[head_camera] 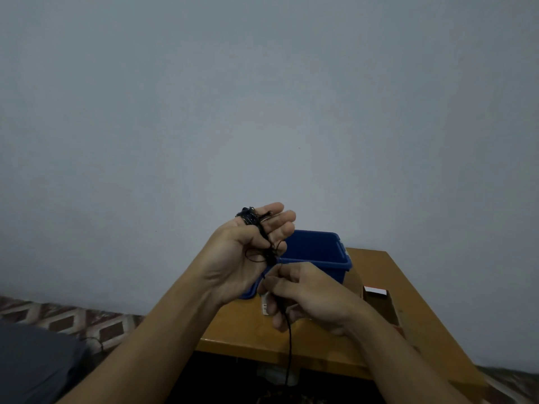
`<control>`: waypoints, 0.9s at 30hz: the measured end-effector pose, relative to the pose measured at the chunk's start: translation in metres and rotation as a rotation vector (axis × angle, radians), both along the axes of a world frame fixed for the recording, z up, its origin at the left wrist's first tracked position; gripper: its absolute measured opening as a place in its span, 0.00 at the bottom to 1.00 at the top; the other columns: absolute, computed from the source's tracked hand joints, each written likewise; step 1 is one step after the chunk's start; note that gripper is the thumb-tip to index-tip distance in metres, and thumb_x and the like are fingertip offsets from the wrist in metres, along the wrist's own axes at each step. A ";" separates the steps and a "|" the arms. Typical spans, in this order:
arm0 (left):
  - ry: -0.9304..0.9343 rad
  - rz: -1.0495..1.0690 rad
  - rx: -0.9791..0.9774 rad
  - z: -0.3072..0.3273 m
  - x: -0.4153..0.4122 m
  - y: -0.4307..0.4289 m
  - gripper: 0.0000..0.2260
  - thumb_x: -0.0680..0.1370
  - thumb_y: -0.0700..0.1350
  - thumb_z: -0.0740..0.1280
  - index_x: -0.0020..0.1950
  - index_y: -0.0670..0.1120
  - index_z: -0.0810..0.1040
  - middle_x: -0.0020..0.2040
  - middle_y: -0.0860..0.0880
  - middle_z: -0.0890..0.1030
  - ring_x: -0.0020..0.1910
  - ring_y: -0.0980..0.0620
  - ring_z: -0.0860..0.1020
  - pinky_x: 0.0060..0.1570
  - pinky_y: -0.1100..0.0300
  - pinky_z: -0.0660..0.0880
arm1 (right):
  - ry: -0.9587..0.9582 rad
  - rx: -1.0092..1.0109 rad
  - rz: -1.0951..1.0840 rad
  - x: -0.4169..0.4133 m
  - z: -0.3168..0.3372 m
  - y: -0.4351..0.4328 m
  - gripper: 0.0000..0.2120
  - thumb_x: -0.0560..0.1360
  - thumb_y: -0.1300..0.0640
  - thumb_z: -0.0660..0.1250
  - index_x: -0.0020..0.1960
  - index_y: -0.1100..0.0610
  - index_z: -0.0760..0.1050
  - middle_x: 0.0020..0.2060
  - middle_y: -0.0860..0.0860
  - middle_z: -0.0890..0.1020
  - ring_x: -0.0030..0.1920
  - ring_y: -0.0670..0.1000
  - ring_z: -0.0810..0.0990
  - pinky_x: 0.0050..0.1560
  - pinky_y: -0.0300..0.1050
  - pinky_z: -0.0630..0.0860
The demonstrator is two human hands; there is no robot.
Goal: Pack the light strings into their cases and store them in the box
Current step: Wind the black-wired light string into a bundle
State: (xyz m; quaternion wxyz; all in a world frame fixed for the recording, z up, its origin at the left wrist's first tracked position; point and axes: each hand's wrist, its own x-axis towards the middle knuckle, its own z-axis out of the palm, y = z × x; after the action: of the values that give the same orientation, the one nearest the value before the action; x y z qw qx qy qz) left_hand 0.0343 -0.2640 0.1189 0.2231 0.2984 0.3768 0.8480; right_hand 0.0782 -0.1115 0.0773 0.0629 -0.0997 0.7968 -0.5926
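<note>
The right hand (pixel 309 293) pinches the black light string (pixel 264 243) between thumb and fingertips. The left hand (pixel 239 258), raised with its palm turned back toward the person, holds a dark coil of it wound about its bent fingers. The strand drops past the table (pixel 242 330) edge, its end lost in shadow. Both hands half hide the blue box (pixel 315 249) behind them. A dim cardboard case (pixel 379 301) lies to its right.

Box (pixel 315 249) on table (pixel 408 287), carton (pixel 385 309) just right of it, wall (pixel 262 112) behind.
</note>
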 end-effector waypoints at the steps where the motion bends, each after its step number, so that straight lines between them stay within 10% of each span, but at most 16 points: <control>1: -0.033 0.036 0.032 0.001 0.000 0.001 0.25 0.70 0.23 0.49 0.61 0.36 0.75 0.52 0.39 0.84 0.47 0.45 0.85 0.43 0.58 0.83 | -0.010 0.024 0.016 0.001 0.001 0.000 0.09 0.84 0.55 0.62 0.54 0.60 0.78 0.40 0.57 0.81 0.34 0.52 0.80 0.35 0.42 0.77; 18: 0.017 0.473 -0.173 0.001 -0.009 0.004 0.18 0.80 0.25 0.57 0.66 0.39 0.72 0.57 0.40 0.84 0.57 0.45 0.84 0.67 0.48 0.73 | 0.135 -0.021 -0.079 0.005 0.017 0.008 0.14 0.81 0.51 0.66 0.40 0.58 0.78 0.26 0.52 0.73 0.22 0.48 0.64 0.23 0.39 0.62; 27: 0.095 0.452 -0.338 -0.007 -0.004 0.010 0.14 0.82 0.29 0.56 0.64 0.42 0.71 0.57 0.42 0.83 0.58 0.46 0.82 0.44 0.54 0.81 | 0.340 -0.098 -0.112 0.000 0.017 0.008 0.08 0.81 0.57 0.67 0.47 0.60 0.82 0.30 0.58 0.79 0.25 0.51 0.72 0.26 0.40 0.69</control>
State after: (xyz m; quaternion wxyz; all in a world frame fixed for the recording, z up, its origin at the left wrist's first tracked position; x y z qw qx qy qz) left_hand 0.0300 -0.2539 0.1122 0.0570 0.2049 0.5798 0.7865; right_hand 0.0785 -0.1031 0.0941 -0.1105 -0.1568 0.7706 -0.6077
